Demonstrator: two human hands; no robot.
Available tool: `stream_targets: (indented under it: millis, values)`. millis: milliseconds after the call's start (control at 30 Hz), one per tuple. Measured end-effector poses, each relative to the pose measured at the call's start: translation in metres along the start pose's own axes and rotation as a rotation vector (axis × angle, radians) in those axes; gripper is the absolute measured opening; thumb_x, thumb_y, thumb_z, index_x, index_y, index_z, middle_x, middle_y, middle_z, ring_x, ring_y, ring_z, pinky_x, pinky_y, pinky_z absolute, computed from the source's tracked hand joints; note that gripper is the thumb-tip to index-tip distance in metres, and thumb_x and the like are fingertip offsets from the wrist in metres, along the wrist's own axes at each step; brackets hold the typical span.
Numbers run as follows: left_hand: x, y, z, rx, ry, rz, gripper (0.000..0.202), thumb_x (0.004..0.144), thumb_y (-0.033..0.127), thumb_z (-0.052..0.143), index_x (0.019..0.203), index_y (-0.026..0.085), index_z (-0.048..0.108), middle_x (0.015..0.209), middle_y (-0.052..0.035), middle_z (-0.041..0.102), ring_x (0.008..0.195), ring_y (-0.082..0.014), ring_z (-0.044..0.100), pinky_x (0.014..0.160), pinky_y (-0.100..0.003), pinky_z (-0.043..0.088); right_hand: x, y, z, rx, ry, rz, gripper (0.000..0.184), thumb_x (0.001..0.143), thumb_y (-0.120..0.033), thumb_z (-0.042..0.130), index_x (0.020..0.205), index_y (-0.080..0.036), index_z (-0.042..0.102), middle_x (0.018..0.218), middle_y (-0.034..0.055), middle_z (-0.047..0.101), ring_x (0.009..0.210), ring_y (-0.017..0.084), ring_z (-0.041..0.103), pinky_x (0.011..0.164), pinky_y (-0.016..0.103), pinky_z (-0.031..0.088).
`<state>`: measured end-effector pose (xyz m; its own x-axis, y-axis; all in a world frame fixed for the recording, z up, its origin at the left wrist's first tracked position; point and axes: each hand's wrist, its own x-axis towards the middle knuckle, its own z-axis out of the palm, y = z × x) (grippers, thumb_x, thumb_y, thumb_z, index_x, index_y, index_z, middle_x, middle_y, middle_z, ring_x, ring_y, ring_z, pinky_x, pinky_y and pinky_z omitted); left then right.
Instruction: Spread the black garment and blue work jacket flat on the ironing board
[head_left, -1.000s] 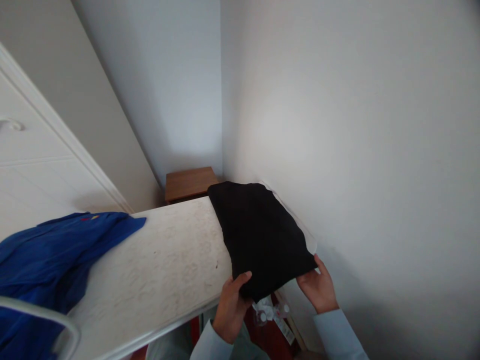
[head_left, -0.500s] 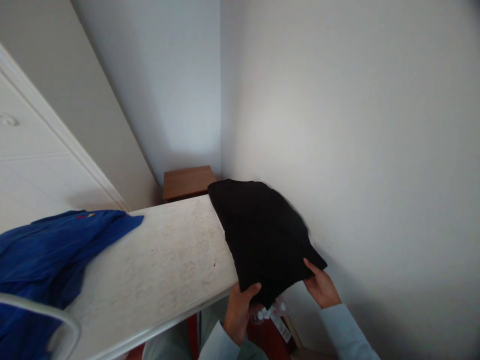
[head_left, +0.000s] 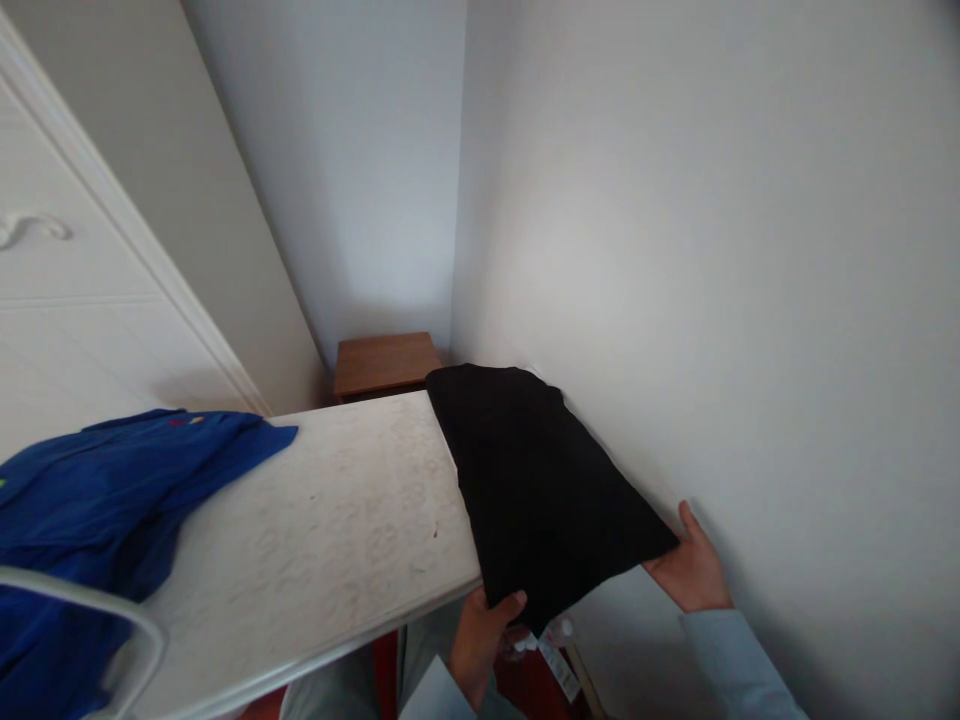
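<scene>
A black cloth (head_left: pixel 536 490), perhaps a garment, lies over the right end of the white table (head_left: pixel 345 530), along the wall. Its near part hangs past the table's front edge. At its near left corner, my left hand (head_left: pixel 482 640) grips the fabric, thumb on top and fingers underneath. Beside the near right corner is my right hand (head_left: pixel 691 568), palm up with the thumb raised and apart. The cloth's corner rests against its fingers, some of which are hidden beneath the fabric.
A blue garment (head_left: pixel 127 490) lies at the table's left, behind a pale curved bar (head_left: pixel 97 612). A brown wooden cabinet (head_left: pixel 386 360) stands in the far corner. Clear plastic bottles (head_left: pixel 555 632) show below the cloth. The wall (head_left: pixel 712 300) closes off the right.
My right hand has moved right and loosened its pinch, its thumb now lifted off the cloth. The cloth's right edge lies straighter and flatter. My left hand keeps its grip.
</scene>
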<state>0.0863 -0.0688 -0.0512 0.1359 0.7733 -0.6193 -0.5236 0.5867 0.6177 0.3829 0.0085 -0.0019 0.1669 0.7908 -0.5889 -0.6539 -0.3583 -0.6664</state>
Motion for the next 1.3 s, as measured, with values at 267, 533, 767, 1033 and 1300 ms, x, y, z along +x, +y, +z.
stream_targets:
  millis: [267,533,767,1033,1300]
  values:
    - [0.004,-0.005,-0.006,0.186,-0.073,0.007,0.075,0.043,0.066,0.091,0.097,0.018,0.07,0.089,-0.0101,0.076,0.077,-0.0237,0.071,0.066,-0.033,0.056,0.003,-0.014,0.013,-0.312,-0.004,0.019,0.027,0.065,-0.021,0.086,0.09,-0.018,0.075,0.091,0.0078,0.081,0.091,0.027,0.075,0.09,0.04,0.056]
    - [-0.03,0.059,-0.027,1.059,-0.286,0.077,0.046,0.075,0.057,0.073,0.046,0.024,0.062,0.044,-0.0016,0.055,0.046,-0.0206,0.057,0.055,-0.033,0.044,0.011,-0.032,0.002,-0.98,0.141,-0.093,0.021,0.059,-0.036,0.087,0.07,-0.023,0.074,0.061,0.0012,0.073,0.059,0.022,0.066,0.061,0.035,0.05]
    - [0.031,0.158,0.013,0.846,-0.069,0.841,0.026,0.079,0.046,0.074,0.096,0.027,0.079,0.096,-0.0117,0.077,0.095,-0.0314,0.069,0.096,-0.042,0.047,0.014,-0.063,0.101,-1.235,-0.092,-0.44,0.034,0.058,-0.038,0.088,0.087,-0.024,0.077,0.068,0.0018,0.074,0.054,0.019,0.061,0.065,0.036,0.048]
    - [0.114,0.155,-0.01,1.113,-0.228,1.118,0.04,0.085,0.046,0.07,0.12,0.026,0.071,0.142,-0.0143,0.061,0.144,-0.0332,0.041,0.122,-0.053,0.023,0.134,-0.051,0.246,-1.179,-0.652,-0.483,0.047,0.061,-0.039,0.086,0.1,-0.017,0.074,0.099,0.0068,0.078,0.096,0.023,0.07,0.101,0.048,0.048]
    - [0.117,0.15,-0.013,1.628,-0.218,1.048,0.057,0.097,0.05,0.052,0.141,0.015,0.055,0.154,-0.0183,0.047,0.147,-0.0324,0.037,0.122,-0.055,0.026,0.244,-0.026,0.339,-1.375,-0.735,-0.407,0.086,0.046,-0.045,0.096,0.123,-0.019,0.068,0.148,0.0155,0.055,0.142,0.035,0.044,0.123,0.05,0.024]
